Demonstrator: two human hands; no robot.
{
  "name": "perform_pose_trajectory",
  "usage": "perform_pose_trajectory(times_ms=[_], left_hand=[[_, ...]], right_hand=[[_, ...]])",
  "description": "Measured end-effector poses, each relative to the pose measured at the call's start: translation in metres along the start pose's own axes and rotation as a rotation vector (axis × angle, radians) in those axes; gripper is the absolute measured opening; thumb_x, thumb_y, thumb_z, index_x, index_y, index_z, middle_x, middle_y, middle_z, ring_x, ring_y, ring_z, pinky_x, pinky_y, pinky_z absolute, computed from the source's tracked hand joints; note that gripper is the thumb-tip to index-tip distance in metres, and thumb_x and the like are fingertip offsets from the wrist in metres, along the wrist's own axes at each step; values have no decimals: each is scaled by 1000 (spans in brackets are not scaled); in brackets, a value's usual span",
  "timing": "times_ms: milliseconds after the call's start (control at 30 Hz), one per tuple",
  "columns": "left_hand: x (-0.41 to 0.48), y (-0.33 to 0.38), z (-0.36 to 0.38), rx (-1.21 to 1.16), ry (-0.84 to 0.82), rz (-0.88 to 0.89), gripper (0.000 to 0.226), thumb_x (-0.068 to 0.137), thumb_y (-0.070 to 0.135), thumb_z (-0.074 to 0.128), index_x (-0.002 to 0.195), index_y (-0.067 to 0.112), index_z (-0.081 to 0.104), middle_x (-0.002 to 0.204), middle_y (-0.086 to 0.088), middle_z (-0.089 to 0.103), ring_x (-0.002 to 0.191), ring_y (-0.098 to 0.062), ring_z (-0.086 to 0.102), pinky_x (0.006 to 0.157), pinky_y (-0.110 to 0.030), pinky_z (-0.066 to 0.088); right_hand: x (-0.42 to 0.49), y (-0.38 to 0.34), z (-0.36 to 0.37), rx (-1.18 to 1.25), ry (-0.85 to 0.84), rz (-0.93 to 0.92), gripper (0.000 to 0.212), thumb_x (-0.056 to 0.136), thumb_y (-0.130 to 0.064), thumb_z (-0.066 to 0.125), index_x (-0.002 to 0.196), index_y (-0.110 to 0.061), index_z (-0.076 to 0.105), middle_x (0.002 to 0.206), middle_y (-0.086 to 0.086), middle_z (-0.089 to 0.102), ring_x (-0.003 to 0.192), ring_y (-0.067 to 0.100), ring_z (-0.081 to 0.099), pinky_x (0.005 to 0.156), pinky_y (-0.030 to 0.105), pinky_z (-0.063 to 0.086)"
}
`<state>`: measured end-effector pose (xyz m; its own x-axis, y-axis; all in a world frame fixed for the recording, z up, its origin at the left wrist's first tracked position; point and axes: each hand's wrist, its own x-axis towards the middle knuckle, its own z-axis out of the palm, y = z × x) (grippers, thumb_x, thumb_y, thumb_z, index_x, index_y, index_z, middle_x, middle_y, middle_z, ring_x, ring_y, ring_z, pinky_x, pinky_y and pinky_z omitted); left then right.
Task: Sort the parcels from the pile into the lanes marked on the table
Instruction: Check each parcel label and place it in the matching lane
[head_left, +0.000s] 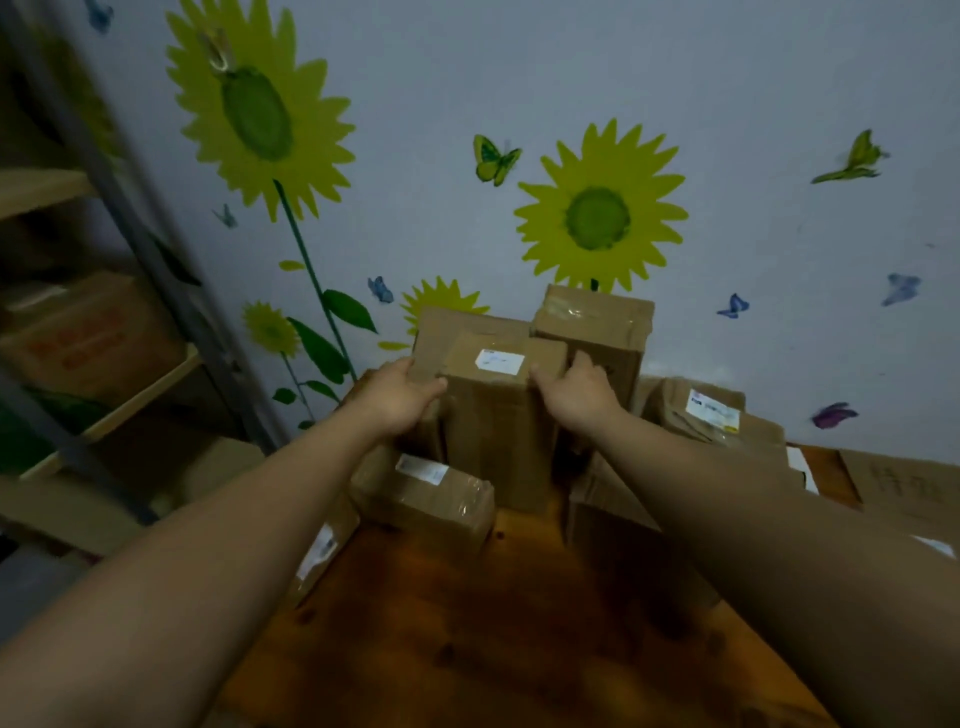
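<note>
A tall brown cardboard parcel (496, 421) with a white label on its top stands upright at the front of the pile on the wooden table (467, 623). My left hand (400, 397) grips its upper left side, thumb across the front corner. My right hand (576, 387) grips its upper right side. Two more tall parcels stand behind it against the wall, one on the left (457, 325) and one on the right (597, 322). A low parcel (426, 493) with a white label lies at the front left of the pile.
More labelled parcels (711, 413) lie to the right, and a flat cardboard sheet (904, 483) with writing sits at the far right. A parcel (322, 551) hangs at the table's left edge. Metal shelving (104, 364) with boxes stands on the left. Wall decorated with sunflowers behind.
</note>
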<state>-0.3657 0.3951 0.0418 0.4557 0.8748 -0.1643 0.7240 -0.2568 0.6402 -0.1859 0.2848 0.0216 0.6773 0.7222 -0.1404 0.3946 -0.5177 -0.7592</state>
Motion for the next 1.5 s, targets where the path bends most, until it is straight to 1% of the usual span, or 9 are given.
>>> perform_pose_trajectory(times_ms=[233, 367, 467, 833, 967, 1067, 1233, 1367, 1500], left_hand=[[39, 27, 25, -198, -95, -98, 69, 92, 49, 50, 147, 12, 29, 150, -11, 34, 131, -31, 40, 105, -39, 35], [37, 23, 10, -315, -155, -72, 47, 95, 36, 51, 134, 10, 45, 115, -6, 55, 88, -18, 52, 66, -28, 44], [28, 18, -7, -415, -156, -12, 42, 95, 28, 53, 134, 14, 46, 110, -5, 57, 83, -16, 54, 60, -29, 45], [-89, -13, -79, -756, -223, 172, 30, 95, 32, 53, 119, 24, 37, 104, -5, 58, 87, -19, 62, 73, -46, 56], [-131, -24, -92, -774, -290, 151, 47, 95, 57, 33, 105, 20, 62, 93, -4, 64, 86, -21, 61, 56, -31, 52], [-156, -31, -93, -740, -316, 169, 30, 96, 43, 40, 85, 22, 58, 76, 0, 58, 69, -15, 55, 45, -19, 41], [-184, -45, -84, -722, -359, 210, 21, 91, 14, 54, 111, 17, 47, 90, -4, 57, 76, -16, 57, 54, -27, 43], [-207, -50, -67, -709, -339, 285, 70, 77, -13, 62, 138, 8, 34, 115, -11, 59, 97, -22, 60, 75, -34, 54], [-231, -38, -45, -674, -363, 359, 64, 81, -9, 63, 137, 11, 40, 116, -6, 62, 111, -26, 59, 87, -34, 52]], right_hand=[[23, 0, 6, 92, -91, 118, 54, 98, -42, 45, 139, -8, 41, 134, 12, 53, 117, 32, 52, 99, 45, 45], [14, -13, 2, 79, 6, 57, 54, 97, -41, 49, 141, -11, 42, 139, 9, 51, 123, 31, 50, 102, 42, 42], [-6, -31, -2, 68, 84, 15, 63, 96, -44, 49, 148, -11, 34, 148, 10, 43, 131, 31, 44, 106, 39, 39], [-161, -73, 4, 302, 397, -127, 48, 89, -28, 65, 130, -16, 44, 121, 5, 56, 105, 24, 57, 92, 43, 50], [-216, -78, 7, 250, 315, -128, 82, 75, -20, 76, 143, -19, 31, 123, 3, 47, 111, 23, 52, 95, 43, 50], [-246, -77, 7, 234, 335, -100, 85, 64, -49, 73, 137, -21, 41, 130, 9, 50, 115, 31, 55, 94, 50, 51], [-281, -65, -4, 312, 379, -6, 42, 92, -42, 57, 122, -16, 44, 117, 6, 55, 92, 19, 57, 68, 32, 49], [-310, -43, -13, 262, 311, 2, 68, 86, -13, 67, 144, -18, 32, 130, 5, 50, 108, 23, 56, 80, 33, 53], [-338, -17, -29, 282, 284, -40, 71, 81, -2, 72, 139, -17, 33, 118, 2, 53, 97, 17, 58, 65, 27, 56]])
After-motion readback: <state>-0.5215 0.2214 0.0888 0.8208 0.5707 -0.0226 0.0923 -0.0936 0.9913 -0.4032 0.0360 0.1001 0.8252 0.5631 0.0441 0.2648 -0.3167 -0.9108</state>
